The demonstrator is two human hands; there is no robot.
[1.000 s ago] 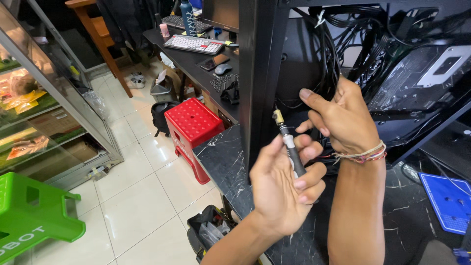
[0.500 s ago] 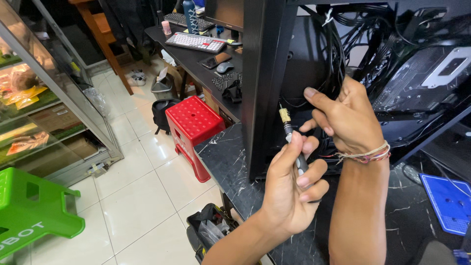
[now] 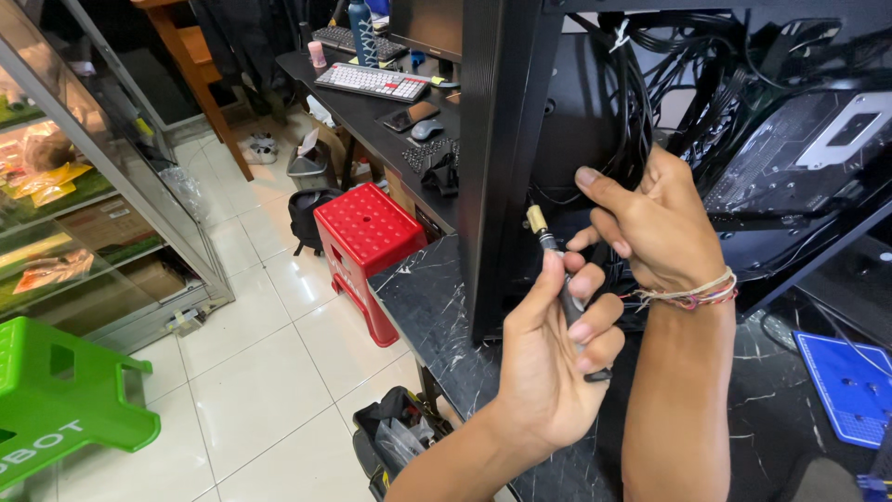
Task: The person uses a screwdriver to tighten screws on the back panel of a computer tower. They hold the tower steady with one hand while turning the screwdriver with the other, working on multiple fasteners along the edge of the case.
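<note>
My left hand (image 3: 553, 358) grips a slim black screwdriver (image 3: 555, 257) with a brass-coloured tip that points up and away. My right hand (image 3: 650, 223), with thread bracelets on the wrist, sits just right of that tip, fingers spread, touching a bundle of black cables (image 3: 636, 121) inside an open black computer case (image 3: 502, 139). A motherboard (image 3: 799, 158) lies in the case to the right. The case stands on a black marble-patterned table (image 3: 427, 297).
A red plastic stool (image 3: 367, 237) stands on the white tiled floor left of the table, a green stool (image 3: 56, 400) at bottom left. A glass display cabinet (image 3: 84, 186) lines the left. A desk with a keyboard (image 3: 372, 82) is behind. A blue mat (image 3: 850, 376) lies right.
The view has shifted slightly. My left hand and the screwdriver have stayed close to the case edge, and my right hand has stayed on the cables.
</note>
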